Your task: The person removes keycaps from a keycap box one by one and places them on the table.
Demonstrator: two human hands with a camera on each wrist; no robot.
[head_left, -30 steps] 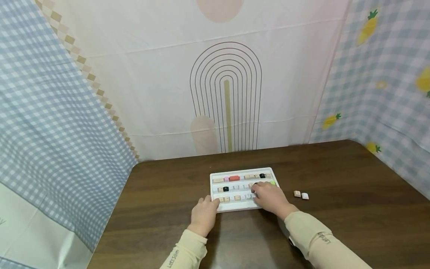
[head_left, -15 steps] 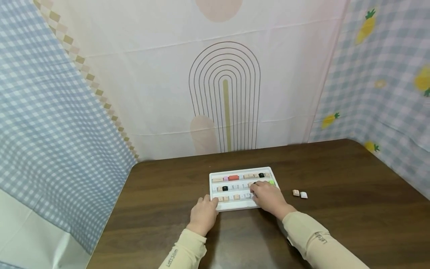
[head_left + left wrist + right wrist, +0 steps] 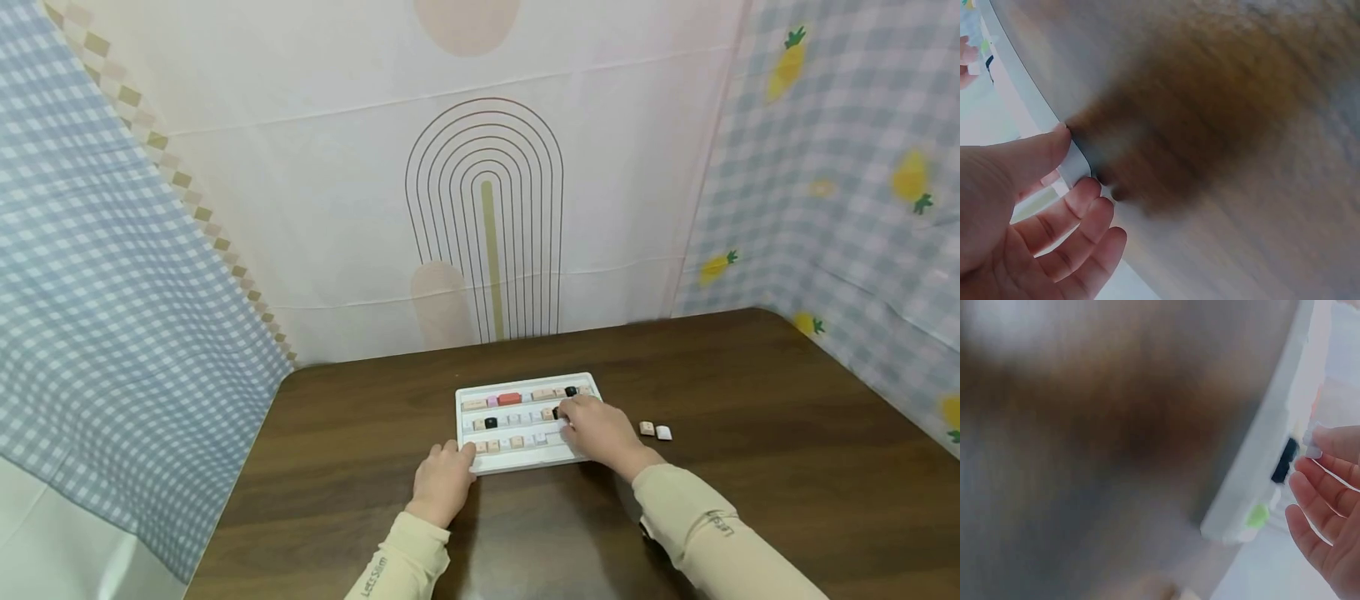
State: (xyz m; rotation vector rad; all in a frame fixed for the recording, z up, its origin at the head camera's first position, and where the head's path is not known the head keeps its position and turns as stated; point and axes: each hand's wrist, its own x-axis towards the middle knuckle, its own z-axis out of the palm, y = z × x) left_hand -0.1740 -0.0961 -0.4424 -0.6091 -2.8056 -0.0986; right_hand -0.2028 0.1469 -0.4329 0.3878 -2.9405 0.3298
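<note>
A white tray (image 3: 525,463) on the table holds three rows of keycaps, mostly beige and white. Among them are a red keycap (image 3: 509,399), a pink one and several black ones. My left hand (image 3: 441,482) grips the tray's near left corner, thumb (image 3: 1044,150) on the rim and fingertips against its outer side. Over the tray's right part is my right hand (image 3: 603,432), pinching a small pale keycap (image 3: 1312,445) between thumb and forefinger. A black keycap (image 3: 1285,461) and a green keycap (image 3: 1258,515) sit below those fingers. My right hand hides the right row ends in the head view.
Right of the tray, a beige keycap (image 3: 647,428) and a white keycap (image 3: 663,432) lie on the dark wooden table (image 3: 360,467). Patterned cloth (image 3: 360,208) hangs behind the table and along both sides.
The head view has shifted slightly. Relative to the tray, my right hand has moved a little right and away, now covering the green keycap. My left hand stays at the tray corner.
</note>
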